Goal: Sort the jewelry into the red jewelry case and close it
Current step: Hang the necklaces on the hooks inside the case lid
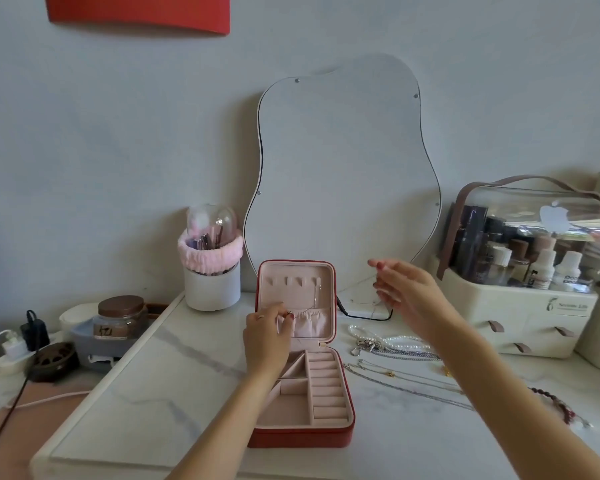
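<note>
The red jewelry case (302, 436) lies open on the marble top, its pink-lined lid (295, 271) standing upright. A thin necklace (315, 292) hangs from a lid hook down toward the lid pocket. My left hand (267, 336) is at that pocket and pinches the necklace's small gold end. Right of the lid my right hand (406, 289) hovers with its fingers relaxed; I make out nothing in it. On the table right of the case lie a pearl strand (400, 340), a silver chain (399, 354), thin chains (409, 379) and a dark red bead bracelet (551, 403).
A wavy mirror (343, 174) leans on the wall behind the case. A brush holder with a pink band (212, 271) stands at the back left. A cosmetics organiser (520, 299) fills the right. Jars, plugs and cables (32, 341) crowd the left.
</note>
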